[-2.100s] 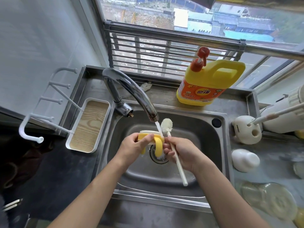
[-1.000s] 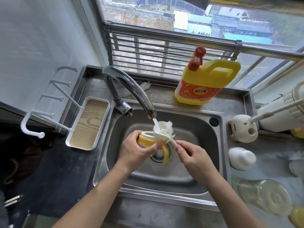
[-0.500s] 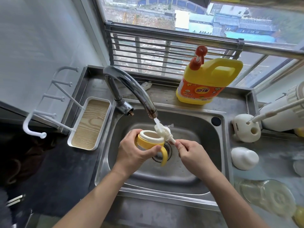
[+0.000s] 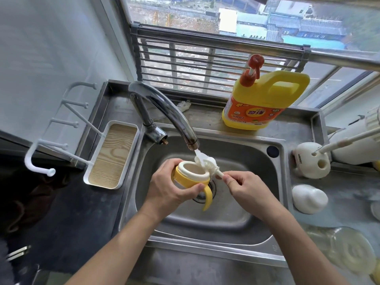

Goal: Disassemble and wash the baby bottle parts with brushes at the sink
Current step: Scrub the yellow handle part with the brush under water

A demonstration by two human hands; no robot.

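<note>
We hold the yellow handled collar over the middle of the sink, just under the faucet, our left hand wrapped round its outer wall while our right hand pinches the thin stem of the white brush, whose bristled head lies on the collar's far rim in the running water. The collar looks like light, stiff plastic and, being wet, probably slippery, so we judge the grip belongs on the broad ring, not on the curved handle hanging free toward the drain; the slender brush stem will likely flex, so a hold close to the head suits it.
</note>
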